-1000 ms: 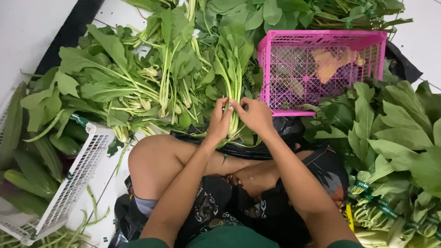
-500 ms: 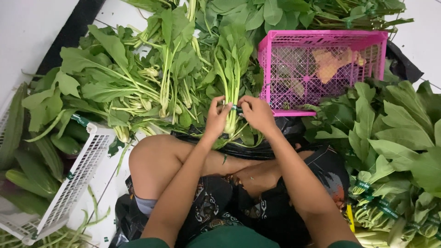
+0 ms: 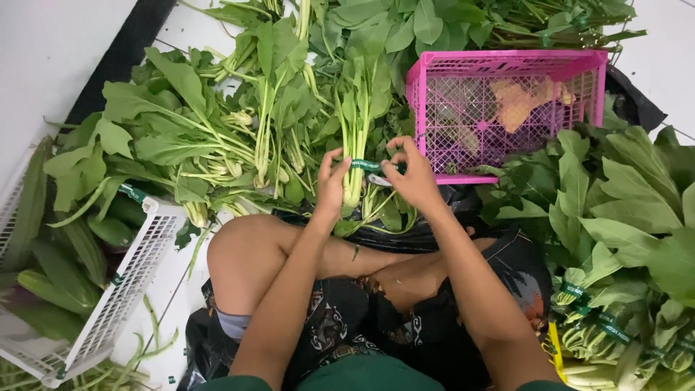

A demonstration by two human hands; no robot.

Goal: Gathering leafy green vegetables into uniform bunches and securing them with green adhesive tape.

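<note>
Both hands have parted a little since the earlier frames, and a narrow dark-green tape strip [image 3: 365,165] now shows stretched between them, where a second ago they were pressed together over the stalks. That strip crosses the pale stems of a slim bunch of long-stalked green leaves [image 3: 358,119], which lies upright in the view just beyond the person's crossed legs. Left hand [image 3: 331,182] pinches the strip's left end, its grip clenched on tape and stems; right hand [image 3: 414,177] pinches the other end, fingers curled tight. Close on the right, almost touching the right hand's knuckles, stands a pink plastic mesh basket [image 3: 434,80], leaving little room that way. To the left spreads a loose heap of broad-leaved greens [image 3: 188,137], its stalks reaching the bunch. Farther left, a white plastic crate [image 3: 123,289] holds long green gourds [image 3: 65,268]. At the right edge lie tied bundles of leafy greens [image 3: 615,239].
</note>
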